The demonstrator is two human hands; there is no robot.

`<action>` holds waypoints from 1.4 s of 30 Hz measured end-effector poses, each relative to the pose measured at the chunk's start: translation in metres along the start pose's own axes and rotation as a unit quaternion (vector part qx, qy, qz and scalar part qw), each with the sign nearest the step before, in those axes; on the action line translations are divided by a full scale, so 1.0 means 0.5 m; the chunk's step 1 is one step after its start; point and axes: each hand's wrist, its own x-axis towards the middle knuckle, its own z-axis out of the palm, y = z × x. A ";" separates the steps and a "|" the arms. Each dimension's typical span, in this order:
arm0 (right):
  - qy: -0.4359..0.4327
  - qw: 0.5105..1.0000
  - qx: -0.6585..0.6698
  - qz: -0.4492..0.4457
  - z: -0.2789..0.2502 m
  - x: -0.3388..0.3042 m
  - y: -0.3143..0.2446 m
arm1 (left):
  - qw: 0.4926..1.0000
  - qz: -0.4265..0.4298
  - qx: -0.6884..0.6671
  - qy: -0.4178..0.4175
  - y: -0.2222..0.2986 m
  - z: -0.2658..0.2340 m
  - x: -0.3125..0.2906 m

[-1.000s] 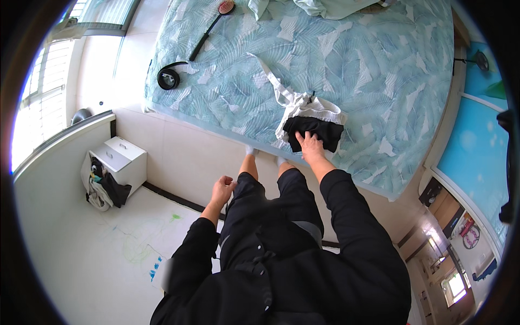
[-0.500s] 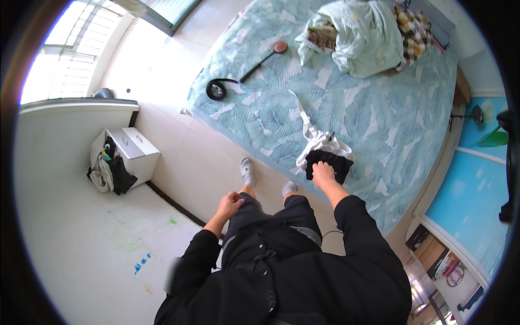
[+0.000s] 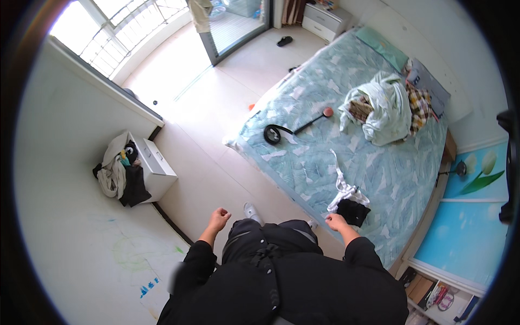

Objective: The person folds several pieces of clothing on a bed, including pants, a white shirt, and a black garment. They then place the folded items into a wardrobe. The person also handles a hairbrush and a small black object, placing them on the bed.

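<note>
My right hand (image 3: 336, 221) is at the near edge of the bed, fingers curled together. Just beside it lies a folded black cloth (image 3: 353, 212), overlapping the hand's edge in the picture; nothing shows between the fingers. A white garment with a long strap (image 3: 346, 193) touches the black cloth's far side and trails away over the sheet. My left hand (image 3: 219, 218) hangs in the air above the floor, left of my legs, with its fingers curled and nothing visible in them.
The bed (image 3: 292, 168) bears a coiled black belt (image 3: 272, 134), a hairbrush (image 3: 327, 112) and a heap of pale green bedding (image 3: 387, 108). At left, a white drawer unit (image 3: 157, 165) has clothes (image 3: 116, 176) draped over it. A blue wardrobe (image 3: 460, 227) stands right; a dark slipper (image 3: 284, 41) lies on the far floor.
My right hand has drawn back from the top of the black cloth to its left side. My left hand has lifted away from my thigh. The view has tilted up, showing more room.
</note>
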 end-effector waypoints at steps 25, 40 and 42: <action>0.081 0.968 -0.051 -0.231 -0.497 0.520 -1.111 | 0.955 -0.153 -0.228 0.115 -0.044 -0.659 0.373; 0.094 0.981 0.128 0.109 -0.494 0.515 -1.135 | 0.994 -0.093 0.016 -0.051 0.102 -1.108 0.828; 0.107 0.952 0.157 0.241 -0.437 0.468 -1.092 | 0.993 -0.103 -0.006 -0.050 0.152 -1.202 0.937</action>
